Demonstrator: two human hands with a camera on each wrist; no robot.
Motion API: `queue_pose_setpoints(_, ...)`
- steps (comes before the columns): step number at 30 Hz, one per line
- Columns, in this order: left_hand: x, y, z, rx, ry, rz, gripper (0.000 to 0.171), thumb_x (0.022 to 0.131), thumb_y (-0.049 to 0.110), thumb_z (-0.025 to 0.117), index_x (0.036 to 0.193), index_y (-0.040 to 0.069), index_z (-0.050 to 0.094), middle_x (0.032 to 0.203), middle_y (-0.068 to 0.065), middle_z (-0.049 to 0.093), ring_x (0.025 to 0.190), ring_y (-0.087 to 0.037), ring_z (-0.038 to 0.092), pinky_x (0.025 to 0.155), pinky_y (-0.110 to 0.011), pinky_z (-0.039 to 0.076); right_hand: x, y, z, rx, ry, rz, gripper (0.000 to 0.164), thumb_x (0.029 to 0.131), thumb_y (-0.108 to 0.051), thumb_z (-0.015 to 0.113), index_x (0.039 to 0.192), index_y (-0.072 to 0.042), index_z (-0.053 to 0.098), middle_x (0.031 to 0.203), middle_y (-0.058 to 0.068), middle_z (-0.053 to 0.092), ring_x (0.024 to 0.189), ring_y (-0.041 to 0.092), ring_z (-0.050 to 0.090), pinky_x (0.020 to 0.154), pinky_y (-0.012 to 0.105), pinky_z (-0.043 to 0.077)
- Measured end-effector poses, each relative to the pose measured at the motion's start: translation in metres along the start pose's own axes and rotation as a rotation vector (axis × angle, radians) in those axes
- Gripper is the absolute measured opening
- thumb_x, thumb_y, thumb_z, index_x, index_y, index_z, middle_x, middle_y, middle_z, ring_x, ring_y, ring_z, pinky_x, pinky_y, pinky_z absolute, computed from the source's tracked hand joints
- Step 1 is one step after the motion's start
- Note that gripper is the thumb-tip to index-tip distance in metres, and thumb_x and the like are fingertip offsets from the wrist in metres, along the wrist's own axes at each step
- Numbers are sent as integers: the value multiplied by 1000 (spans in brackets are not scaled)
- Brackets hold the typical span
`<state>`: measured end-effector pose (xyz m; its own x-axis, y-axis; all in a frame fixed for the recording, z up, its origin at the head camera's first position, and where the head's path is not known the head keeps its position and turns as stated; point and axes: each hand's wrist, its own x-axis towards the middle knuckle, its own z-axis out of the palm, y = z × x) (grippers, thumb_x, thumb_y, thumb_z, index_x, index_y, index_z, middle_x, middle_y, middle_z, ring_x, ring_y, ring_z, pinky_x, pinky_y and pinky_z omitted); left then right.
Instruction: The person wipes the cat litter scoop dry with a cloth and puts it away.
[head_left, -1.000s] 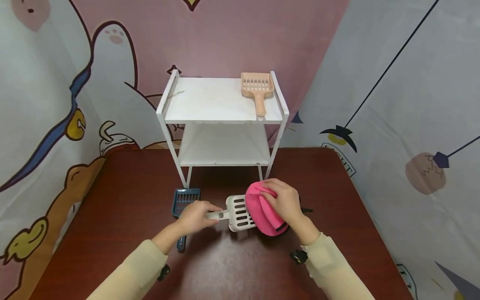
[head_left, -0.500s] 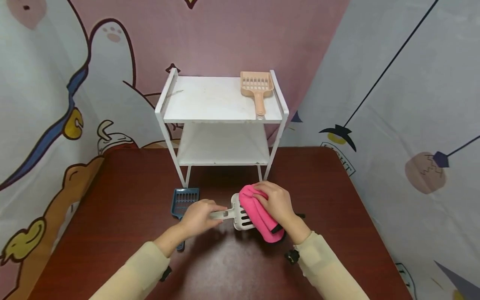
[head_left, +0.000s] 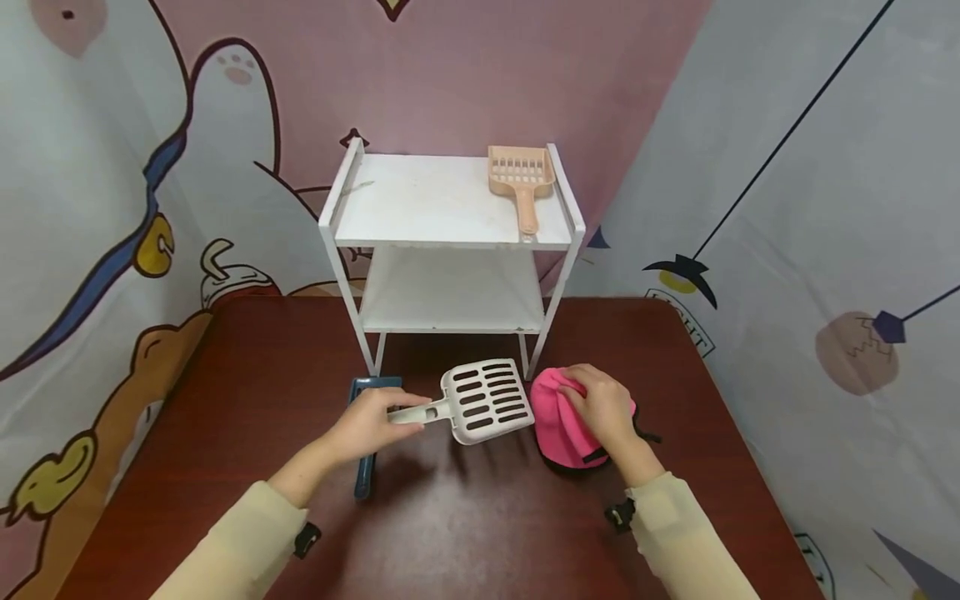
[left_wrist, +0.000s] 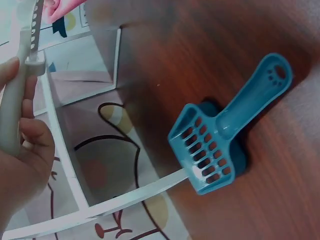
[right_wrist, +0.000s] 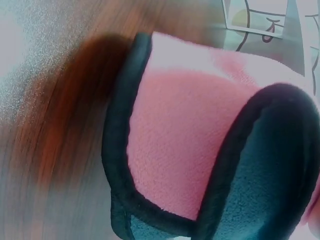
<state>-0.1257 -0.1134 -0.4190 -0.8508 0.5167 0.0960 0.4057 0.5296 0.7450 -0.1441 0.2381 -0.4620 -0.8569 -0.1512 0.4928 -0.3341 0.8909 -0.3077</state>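
Note:
My left hand grips a white slotted litter scoop by its handle, the blade pointing right above the table. Just right of the blade, my right hand pinches a bunched pink cloth with black edging. Its dark grey-green underside shows in the right wrist view, where the pink cloth fills much of the frame. Beneath my left hand a blue litter scoop lies on the table, partly hidden; the left wrist view shows the whole blue scoop, with slots and a paw-print handle.
A white two-tier shelf stands on the far side of the brown table. On its top tier, at the right, lies a beige litter scoop. Cartoon-printed fabric hangs behind and beside the table.
The pink cloth overlapped the white scoop's blade earlier; my right hand has drawn it off to the right. My left hand has moved a little left and raised the scoop, baring its blade.

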Motion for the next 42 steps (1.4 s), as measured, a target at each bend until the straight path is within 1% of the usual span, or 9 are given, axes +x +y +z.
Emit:
queue_pose_setpoints(4,1,4,-8,-79,-50,-8,32,85,17,68,116,7,66,104,-9,69,75,-4,55,63,-19,47,-1,0,-2,10,8,6,26,72,-18,80,96,-9,73,95,6,71,88,23,68,66,41,54)
queue_pose_setpoints(11,0,16,-23,-217,-84,-93,37,94,27,56,125,6,59,97,-11,67,52,-6,45,46,-22,40,-1,0,-5,23,36,0,26,71,-16,81,94,-8,73,95,6,71,87,23,68,66,41,54)
queue_pose_setpoints(16,2,25,-30,-347,-55,-78,35,100,20,44,122,-4,57,91,-16,67,57,-10,54,48,-28,47,-1,1,-5,27,42,-6,25,71,-16,81,93,-8,73,94,6,71,87,23,68,66,40,54)
queue_pose_setpoints(21,5,35,-39,-467,-16,-64,36,102,19,38,118,-7,56,86,-9,65,55,-10,56,47,-27,50,0,-1,-7,38,26,23,26,72,-16,80,95,-8,73,95,7,71,87,24,68,67,41,54)
queue_pose_setpoints(25,9,45,-48,-523,8,-49,38,103,21,35,115,-8,56,74,-1,63,53,-8,56,47,-27,50,1,-1,-8,48,28,28,27,72,-16,80,96,-8,73,95,7,71,87,24,68,68,41,54)
queue_pose_setpoints(29,13,56,-57,-564,15,-56,43,103,27,34,108,-8,59,63,0,59,50,-9,55,47,-26,49,-1,0,-8,49,39,18,27,71,-16,81,95,-7,73,95,8,71,86,24,68,68,41,54)
queue_pose_setpoints(32,16,64,-63,-596,28,-68,47,103,30,34,107,-9,59,60,1,58,49,-10,54,47,-25,49,-2,0,-7,49,38,21,27,71,-16,81,95,-7,73,95,8,71,86,24,68,68,42,54)
queue_pose_setpoints(38,22,75,-74,-709,72,-81,47,103,29,32,127,-9,48,72,5,64,49,-6,53,47,-21,47,-4,1,-6,52,33,20,25,72,-16,80,95,-8,72,94,8,71,85,24,68,68,42,54)
queue_pose_setpoints(42,27,81,-80,-787,126,-120,48,103,29,31,132,-7,43,83,8,66,53,-4,53,49,-18,46,-4,1,-5,56,44,6,25,72,-16,80,95,-8,72,94,7,71,85,24,68,67,42,54)
